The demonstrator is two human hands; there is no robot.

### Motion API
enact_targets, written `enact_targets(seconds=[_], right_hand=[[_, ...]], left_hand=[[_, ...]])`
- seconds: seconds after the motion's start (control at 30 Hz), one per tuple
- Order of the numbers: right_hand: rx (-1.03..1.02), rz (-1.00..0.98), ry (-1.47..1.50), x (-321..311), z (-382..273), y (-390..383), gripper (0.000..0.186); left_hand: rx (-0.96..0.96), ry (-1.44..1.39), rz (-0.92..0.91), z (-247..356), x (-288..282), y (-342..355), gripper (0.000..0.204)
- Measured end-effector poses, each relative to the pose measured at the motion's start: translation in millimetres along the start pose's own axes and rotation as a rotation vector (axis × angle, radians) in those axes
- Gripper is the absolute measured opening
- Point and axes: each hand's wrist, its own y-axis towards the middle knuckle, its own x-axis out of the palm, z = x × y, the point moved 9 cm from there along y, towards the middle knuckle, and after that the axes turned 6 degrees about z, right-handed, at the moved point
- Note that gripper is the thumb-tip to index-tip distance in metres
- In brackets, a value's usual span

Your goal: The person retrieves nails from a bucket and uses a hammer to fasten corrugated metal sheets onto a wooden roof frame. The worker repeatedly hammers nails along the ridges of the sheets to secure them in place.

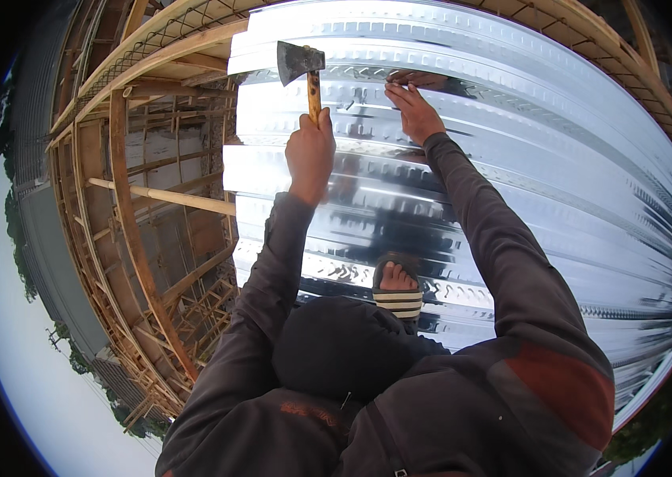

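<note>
My left hand [309,157] is wrapped round the short wooden handle of a hatchet [314,94]. Its dark metal blade points left, and the head is raised over the shiny corrugated metal sheet [526,175]. Further right, my right hand [418,111] reaches to one of the sheet's ribs. Its thumb and fingertips are brought together at the metal in a pinch. Whatever small thing may be between them is too small to make out.
My foot in a dark striped sandal [397,290] rests on the sheet. At left, beyond the sheet's edge, an open frame of wooden beams [125,183] drops away over a deep gap. A long timber with wire-bound steel bars [165,44] curves along the far side.
</note>
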Motion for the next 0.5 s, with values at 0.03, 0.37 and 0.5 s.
enact_targets(seconds=[0.03, 0.37, 0.5], right_hand=[[-0.017, 0.001, -0.003, 1.1, -9.1, 2.9, 0.06], [-0.006, 0.061, 0.069, 9.7, -14.2, 19.6, 0.062], [0.308, -0.267, 0.116, 14.6, -7.7, -2.2, 0.062]], left_hand=[[0.284, 0.08, -0.083, -12.3, 44.1, -8.5, 0.042], [0.39, 0.244, -0.21, -53.4, 86.4, 12.3, 0.057], [0.16, 0.05, -0.073, -71.7, 78.3, 23.8, 0.064]])
